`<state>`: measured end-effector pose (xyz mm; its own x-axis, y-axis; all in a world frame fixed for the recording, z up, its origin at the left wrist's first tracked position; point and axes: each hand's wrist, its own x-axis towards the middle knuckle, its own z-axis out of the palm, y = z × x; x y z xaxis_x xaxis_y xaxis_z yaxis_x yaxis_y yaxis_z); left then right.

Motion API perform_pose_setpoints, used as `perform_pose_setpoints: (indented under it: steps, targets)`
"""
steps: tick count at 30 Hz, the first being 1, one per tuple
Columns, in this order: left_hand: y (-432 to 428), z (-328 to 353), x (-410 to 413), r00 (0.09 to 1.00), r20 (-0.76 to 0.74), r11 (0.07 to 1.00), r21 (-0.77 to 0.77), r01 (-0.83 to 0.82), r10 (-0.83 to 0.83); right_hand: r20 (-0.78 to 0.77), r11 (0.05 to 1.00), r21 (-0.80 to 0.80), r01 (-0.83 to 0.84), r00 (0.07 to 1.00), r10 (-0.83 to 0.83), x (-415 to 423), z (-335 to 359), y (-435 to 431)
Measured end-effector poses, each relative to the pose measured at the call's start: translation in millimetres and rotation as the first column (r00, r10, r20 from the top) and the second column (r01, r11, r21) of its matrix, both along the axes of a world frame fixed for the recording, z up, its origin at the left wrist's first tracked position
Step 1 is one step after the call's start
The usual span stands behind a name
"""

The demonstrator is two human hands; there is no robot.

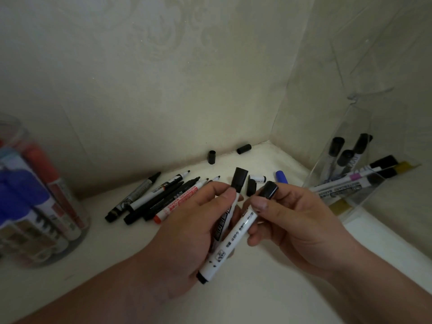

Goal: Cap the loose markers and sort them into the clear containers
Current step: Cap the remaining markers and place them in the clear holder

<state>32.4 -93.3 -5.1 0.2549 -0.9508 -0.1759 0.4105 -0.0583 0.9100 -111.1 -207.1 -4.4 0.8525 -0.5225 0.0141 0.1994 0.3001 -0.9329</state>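
Cream patterned walls [163,90] meet in a corner over a white surface [105,249]. Above it, the left hand [187,232] curls round a white marker with bold black print [223,218], whose matt black cap [239,182] sticks up past the knuckles. Just beside it, the right hand [294,225] pinches a glossy black cap [268,190] between thumb and forefinger at the top end of a second white-barrelled marker [233,239], which slants down across the left palm.

Beyond the left fingers lies a fan of uncapped black, silver and red-ended markers [161,197]. Beyond both hands lie loose black caps [211,157] and a blue cap [281,176].

Well left of the left hand, a round clear jar [77,220] holds blue- and red-capped markers. Right of the right hand, a tilted clear angular container [364,127] holds black-capped markers.
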Motion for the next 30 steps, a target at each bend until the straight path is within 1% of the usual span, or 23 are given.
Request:
perform_pose_setpoints:
  steps: [3, 5, 7, 11, 14, 16, 18, 20, 22, 24, 25, 26, 27, 28, 29, 30]
  targets:
    - [1, 2, 1, 0.998, 0.056, 1.0, 0.018, -0.014, 0.013, 0.004, 0.997, 0.013, -0.072, 0.997, 0.072, -2, -1, -1]
    - [3, 4, 0, 0.991, 0.132, 1.0, 0.017, -0.011, 0.008, -0.008, 0.992, 0.015, -0.122, 0.993, 0.122, -4, -1, -2]
    - [5, 6, -1, 0.977, 0.207, 0.999, 0.021, 0.041, -0.045, -0.051, 0.988, 0.015, -0.151, 0.987, 0.151, -7, 0, -5]
    - [7, 6, -1, 0.942, 0.275, 0.981, 0.042, 0.19, -0.194, -0.126, 0.983, -0.005, -0.184, 0.975, 0.182, -13, 4, -8]
    - [6, 6, 2, 0.933, 0.267, 0.97, 0.032, 0.242, -0.241, -0.167, 0.977, -0.068, -0.2, 0.968, 0.186, -14, 6, -11]
    - [6, 5, 7, 0.919, 0.291, 0.964, 0.055, 0.262, -0.266, -0.178, 0.967, -0.13, -0.221, 0.964, 0.197, -14, 7, -12]
    - [6, 3, 10, 0.91, 0.287, 0.954, 0.049, 0.296, -0.298, -0.174, 0.96, -0.201, -0.195, 0.972, 0.161, -16, 9, -15]
    - [4, 2, 11, 0.918, 0.226, 0.944, 0.025, 0.33, -0.327, -0.142, 0.952, -0.259, -0.161, 0.982, 0.128, -18, 11, -17]
    - [3, 3, 12, 0.91, 0.194, 0.927, -0.004, 0.374, -0.366, -0.075, 0.946, -0.278, -0.164, 0.986, 0.149, -18, 12, -16]
    - [3, 5, 13, 0.886, 0.185, 0.893, -0.07, 0.444, -0.426, -0.008, 0.945, -0.28, -0.169, 0.985, 0.174, -18, 14, -13]
    - [3, 5, 17, 0.872, 0.153, 0.871, -0.097, 0.481, -0.465, 0.024, 0.947, -0.29, -0.139, 0.988, 0.153, -19, 17, -14]
    - [5, 4, 23, 0.862, 0.095, 0.854, -0.115, 0.507, -0.498, 0.066, 0.947, -0.314, -0.064, 0.994, 0.089, -22, 22, -16]
    - [7, 3, 31, 0.852, 0.019, 0.844, -0.131, 0.521, -0.523, 0.126, 0.938, -0.342, 0.047, 0.992, -0.003, -27, 27, -20]
    - [9, 3, 38, 0.855, -0.045, 0.85, -0.144, 0.507, -0.517, 0.191, 0.915, -0.371, 0.161, 0.977, -0.095, -32, 34, -23]
    - [9, 3, 45, 0.875, -0.066, 0.873, -0.14, 0.468, -0.48, 0.231, 0.875, -0.406, 0.263, 0.956, -0.18, -37, 40, -28]
    - [7, 3, 49, 0.91, -0.04, 0.905, -0.129, 0.405, -0.413, 0.224, 0.816, -0.468, 0.339, 0.939, -0.262, -39, 41, -32]
